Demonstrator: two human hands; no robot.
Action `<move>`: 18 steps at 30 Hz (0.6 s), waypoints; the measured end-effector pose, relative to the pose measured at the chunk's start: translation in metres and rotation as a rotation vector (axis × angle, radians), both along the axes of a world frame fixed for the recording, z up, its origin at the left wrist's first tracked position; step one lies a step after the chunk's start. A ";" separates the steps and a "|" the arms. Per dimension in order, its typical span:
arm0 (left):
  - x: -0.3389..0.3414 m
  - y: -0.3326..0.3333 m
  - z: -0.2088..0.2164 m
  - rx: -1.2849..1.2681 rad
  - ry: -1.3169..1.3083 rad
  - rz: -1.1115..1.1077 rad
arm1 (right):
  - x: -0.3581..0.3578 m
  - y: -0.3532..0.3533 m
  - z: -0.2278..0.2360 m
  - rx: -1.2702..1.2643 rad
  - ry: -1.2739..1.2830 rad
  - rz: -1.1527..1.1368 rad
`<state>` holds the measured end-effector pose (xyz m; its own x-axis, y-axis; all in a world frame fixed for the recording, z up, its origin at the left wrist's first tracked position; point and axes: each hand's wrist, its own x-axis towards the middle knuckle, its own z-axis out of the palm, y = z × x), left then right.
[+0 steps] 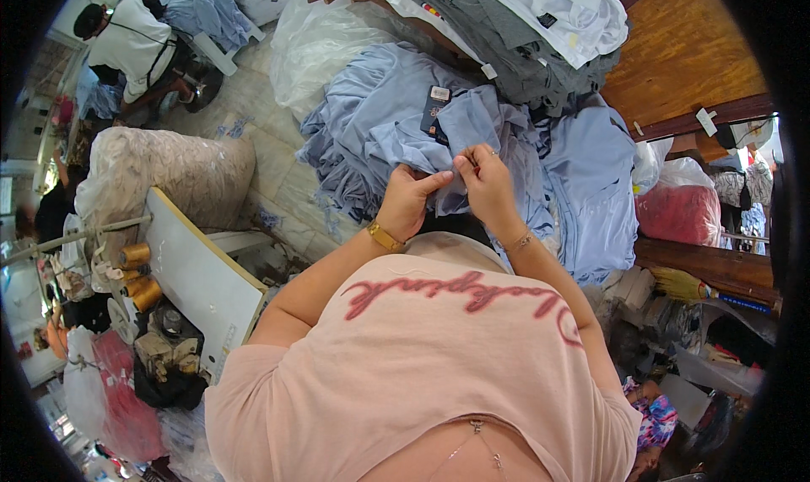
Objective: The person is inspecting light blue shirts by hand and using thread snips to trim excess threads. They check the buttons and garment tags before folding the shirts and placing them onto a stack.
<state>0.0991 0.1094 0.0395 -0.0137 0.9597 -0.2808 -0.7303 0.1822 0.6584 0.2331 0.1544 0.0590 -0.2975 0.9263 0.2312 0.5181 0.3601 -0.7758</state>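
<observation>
A light blue garment (471,118) lies in front of me on a large heap of light blue cloth (363,102). Dark hang tags (435,111) with a white label rest on it. My right hand (488,183) pinches the garment's near edge between thumb and fingers. Close beside it, my left hand (407,202) is closed on the same cloth, its thumb pointing toward the right hand. The fingertips nearly meet, and they partly hide the bit of cloth between them.
Grey and white folded garments (540,26) are stacked beyond the heap. More blue cloth (591,187) hangs at right. To the left stand a stuffed sack (169,174), a white tabletop (207,271) and thread cones (139,275). Another person (139,43) sits at far left.
</observation>
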 end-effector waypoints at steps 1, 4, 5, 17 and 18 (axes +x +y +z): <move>0.000 -0.001 0.003 -0.002 -0.016 0.003 | 0.001 0.003 -0.005 -0.056 0.062 -0.033; 0.003 -0.003 0.008 0.002 -0.052 0.019 | 0.018 0.019 -0.002 -0.649 0.520 -0.238; 0.003 -0.003 0.006 0.011 -0.056 0.030 | 0.023 0.021 0.001 -0.606 0.563 -0.192; 0.000 -0.002 0.003 -0.024 -0.076 0.009 | 0.014 -0.022 0.034 0.045 -0.258 0.121; 0.001 -0.001 0.004 -0.021 -0.077 0.011 | 0.013 -0.022 0.031 0.069 -0.265 0.120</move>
